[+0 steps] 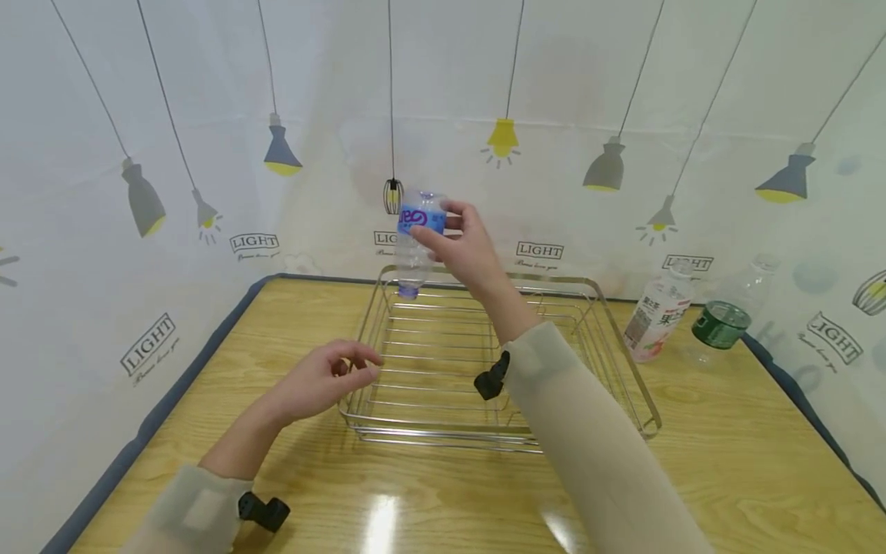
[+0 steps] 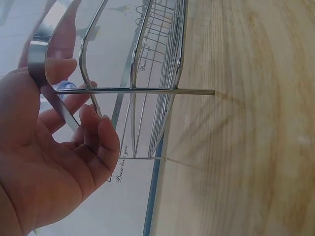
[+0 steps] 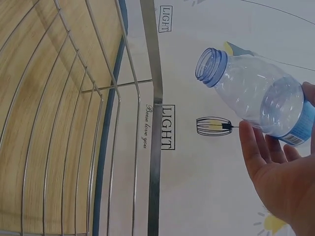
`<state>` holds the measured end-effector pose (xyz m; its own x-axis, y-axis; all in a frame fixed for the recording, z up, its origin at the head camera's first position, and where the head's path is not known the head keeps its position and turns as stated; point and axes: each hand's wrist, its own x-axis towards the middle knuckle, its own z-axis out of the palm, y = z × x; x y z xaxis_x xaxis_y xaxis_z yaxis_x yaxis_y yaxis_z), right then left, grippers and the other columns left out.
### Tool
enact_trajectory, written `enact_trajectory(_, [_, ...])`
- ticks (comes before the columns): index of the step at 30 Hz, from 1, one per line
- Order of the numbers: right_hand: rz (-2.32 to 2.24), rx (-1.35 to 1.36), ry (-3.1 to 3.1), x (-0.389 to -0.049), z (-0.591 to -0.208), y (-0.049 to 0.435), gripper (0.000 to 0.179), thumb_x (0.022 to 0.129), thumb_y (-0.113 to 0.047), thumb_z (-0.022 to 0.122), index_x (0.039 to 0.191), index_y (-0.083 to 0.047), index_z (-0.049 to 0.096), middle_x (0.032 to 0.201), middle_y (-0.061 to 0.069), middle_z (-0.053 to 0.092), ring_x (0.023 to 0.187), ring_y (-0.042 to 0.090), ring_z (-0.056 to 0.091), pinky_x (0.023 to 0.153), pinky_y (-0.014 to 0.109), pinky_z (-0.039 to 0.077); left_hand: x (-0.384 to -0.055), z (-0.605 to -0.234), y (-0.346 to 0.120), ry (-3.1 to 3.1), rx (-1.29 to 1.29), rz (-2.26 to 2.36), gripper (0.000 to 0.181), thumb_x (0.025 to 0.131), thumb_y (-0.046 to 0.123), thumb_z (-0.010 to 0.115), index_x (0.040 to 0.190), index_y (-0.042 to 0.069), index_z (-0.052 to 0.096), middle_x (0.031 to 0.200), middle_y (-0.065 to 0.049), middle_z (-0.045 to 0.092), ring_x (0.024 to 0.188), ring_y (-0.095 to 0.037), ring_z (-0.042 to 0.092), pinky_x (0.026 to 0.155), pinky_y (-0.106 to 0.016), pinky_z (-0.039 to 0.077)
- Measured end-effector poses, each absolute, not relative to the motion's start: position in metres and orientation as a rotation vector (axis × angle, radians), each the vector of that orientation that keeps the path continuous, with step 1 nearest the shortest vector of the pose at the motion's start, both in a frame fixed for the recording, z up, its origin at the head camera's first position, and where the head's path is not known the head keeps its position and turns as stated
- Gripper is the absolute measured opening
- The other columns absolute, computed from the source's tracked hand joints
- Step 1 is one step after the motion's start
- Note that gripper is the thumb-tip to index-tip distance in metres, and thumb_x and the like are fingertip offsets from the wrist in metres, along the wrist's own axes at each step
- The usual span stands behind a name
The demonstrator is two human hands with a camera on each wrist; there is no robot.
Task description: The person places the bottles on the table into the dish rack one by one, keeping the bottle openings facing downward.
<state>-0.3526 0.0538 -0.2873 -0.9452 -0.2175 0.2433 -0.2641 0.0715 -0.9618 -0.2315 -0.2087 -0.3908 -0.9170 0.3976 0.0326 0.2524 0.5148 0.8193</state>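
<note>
I find the table [image 1: 457, 492] in front of me to be of pale yellowish wood, with visible grain and two bright patches of reflected light towards my side. A blue strip [image 1: 148, 423] borders the wood at the left. Standing on the surface I record one wire rack [image 1: 429, 425], of silver metal, near the middle; to its right, a white-labelled bottle [image 1: 654, 319], upright; beside that, a green-labelled bottle [image 1: 721, 325], also upright

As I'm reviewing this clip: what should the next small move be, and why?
Probably lower the bottle neck-first into the wire rack: the right hand holds it uncapped, mouth pointing down, higher than the rack's rim.
</note>
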Motion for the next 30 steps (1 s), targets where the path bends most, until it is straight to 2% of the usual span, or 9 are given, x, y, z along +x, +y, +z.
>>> enact_trajectory(9, [2.054, 0.476, -2.286, -0.363, -0.302, 0.037, 0.079, 0.100, -0.030, 0.083, 0.163, -0.013, 0.039, 0.147, 0.015, 0.055, 0.126, 0.030, 0.064, 0.100, 0.040, 0.062, -0.231, -0.395, -0.203, 2.532, 0.586, 1.459, 0.030, 0.107, 0.025, 0.073, 0.128, 0.004, 0.069, 0.106, -0.007, 0.063, 0.080, -0.018, 0.050, 0.067, -0.028, 0.043])
enact_trajectory(16, [2.051, 0.424, -2.346, -0.369, -0.318, 0.034, 0.081, 0.100, -0.032, 0.083, 0.164, -0.014, 0.038, 0.150, 0.015, 0.054, 0.128, 0.030, 0.063, 0.103, 0.040, 0.062, -0.231, -0.396, -0.204, 2.487, 0.586, 1.508, 0.027, 0.105, 0.022, 0.074, 0.126, 0.007, 0.066, 0.105, -0.009, 0.062, 0.080, -0.017, 0.050, 0.065, -0.027, 0.043])
enact_trajectory(20, [2.060, 0.369, -2.373, -0.372, -0.328, 0.038, 0.081, 0.099, -0.032, 0.084, 0.164, -0.014, 0.039, 0.150, 0.016, 0.054, 0.127, 0.030, 0.064, 0.103, 0.040, 0.062, -0.231, -0.397, -0.205, 2.462, 0.597, 1.526, 0.030, 0.106, 0.021, 0.074, 0.128, 0.004, 0.065, 0.106, -0.009, 0.061, 0.080, -0.017, 0.051, 0.065, -0.026, 0.044])
enact_trajectory(25, [2.055, 0.347, -2.423, -0.376, -0.340, 0.041, 0.081, 0.099, -0.029, 0.083, 0.164, -0.010, 0.038, 0.148, 0.019, 0.055, 0.125, 0.035, 0.066, 0.106, 0.047, 0.061, -0.231, -0.400, -0.208, 2.454, 0.596, 1.539, 0.030, 0.106, 0.022, 0.074, 0.129, 0.004, 0.065, 0.106, -0.007, 0.062, 0.081, -0.017, 0.051, 0.067, -0.026, 0.045])
enact_trajectory(30, [1.993, 0.377, -2.495, -0.378, -0.350, 0.037, 0.085, 0.099, -0.032, 0.084, 0.165, -0.009, 0.035, 0.152, 0.019, 0.054, 0.131, 0.036, 0.063, 0.111, 0.050, 0.058, -0.231, -0.402, -0.212, 2.441, 0.602, 1.565, 0.026, 0.106, 0.021, 0.073, 0.127, 0.006, 0.066, 0.106, -0.007, 0.061, 0.081, -0.015, 0.051, 0.066, -0.026, 0.045])
